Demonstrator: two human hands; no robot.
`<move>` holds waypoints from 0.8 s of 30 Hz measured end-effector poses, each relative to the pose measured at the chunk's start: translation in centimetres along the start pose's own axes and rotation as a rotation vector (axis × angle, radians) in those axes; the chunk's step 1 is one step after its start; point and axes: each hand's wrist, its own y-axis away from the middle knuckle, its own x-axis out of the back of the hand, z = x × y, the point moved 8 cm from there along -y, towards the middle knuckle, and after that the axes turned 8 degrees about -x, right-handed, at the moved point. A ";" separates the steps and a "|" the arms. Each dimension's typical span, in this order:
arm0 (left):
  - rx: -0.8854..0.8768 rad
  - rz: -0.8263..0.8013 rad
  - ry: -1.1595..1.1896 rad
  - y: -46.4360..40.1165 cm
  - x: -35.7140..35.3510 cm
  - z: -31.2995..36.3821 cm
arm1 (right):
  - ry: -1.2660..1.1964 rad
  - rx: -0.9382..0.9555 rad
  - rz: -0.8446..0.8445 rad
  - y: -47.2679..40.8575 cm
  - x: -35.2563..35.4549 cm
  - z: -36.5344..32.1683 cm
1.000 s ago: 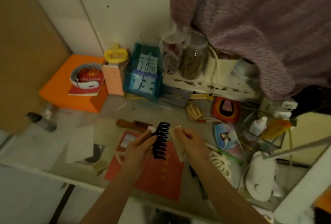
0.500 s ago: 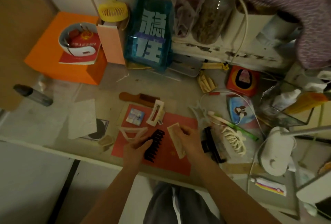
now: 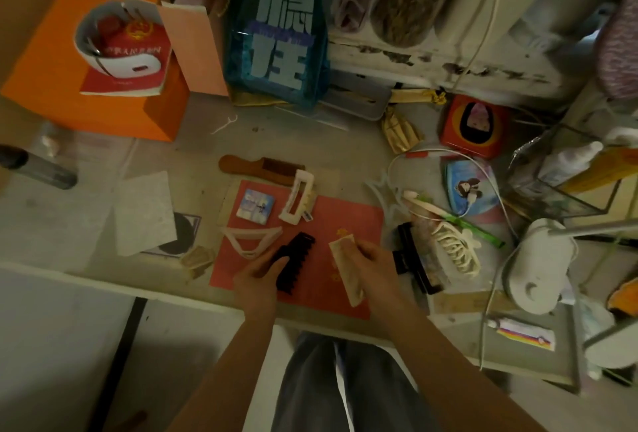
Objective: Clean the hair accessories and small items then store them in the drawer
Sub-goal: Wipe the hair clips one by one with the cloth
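I count on the red mat (image 3: 348,224): one black claw clip (image 3: 293,264), one white clip (image 3: 297,201), one triangular clip (image 3: 251,240) | left hand (image 3: 257,279) fingers curl round black clip's near end | right hand (image 3: 371,267) pinches folded wipe (image 3: 345,267) beside it.

Landmark: red mat (image 3: 348,221). Its right half bare. On its far-left corner: square card (image 3: 255,205), white claw clip (image 3: 296,201). Wooden comb (image 3: 257,168) just beyond. Right of mat, crowded: black clip (image 3: 412,261), cream clip (image 3: 455,252). Left: paper sheet (image 3: 143,212), open tabletop (image 3: 51,224) around it.
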 end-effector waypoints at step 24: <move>-0.158 -0.728 -0.378 7.6 -15.9 5.7 | -0.058 0.108 0.282 2.5 16.4 0.7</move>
